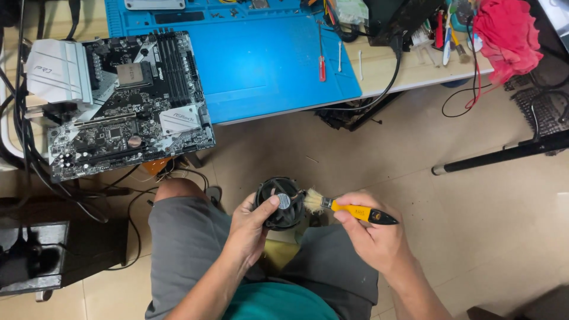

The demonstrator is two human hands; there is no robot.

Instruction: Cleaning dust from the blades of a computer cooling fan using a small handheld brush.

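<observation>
My left hand (249,228) grips a round black cooler fan (281,202) above my lap, thumb resting near its silver hub. My right hand (372,234) holds a small brush with a yellow and black handle (355,211). The brush's pale bristles touch the fan's right side. Both hands sit over my knees, below the desk edge.
A black and silver motherboard (127,104) lies at the desk's left, overhanging the edge, beside a blue work mat (267,65). A red screwdriver (322,62) rests on the mat. A red cloth (507,35), cables and tools crowd the far right. A black pole (504,155) lies on the tiled floor.
</observation>
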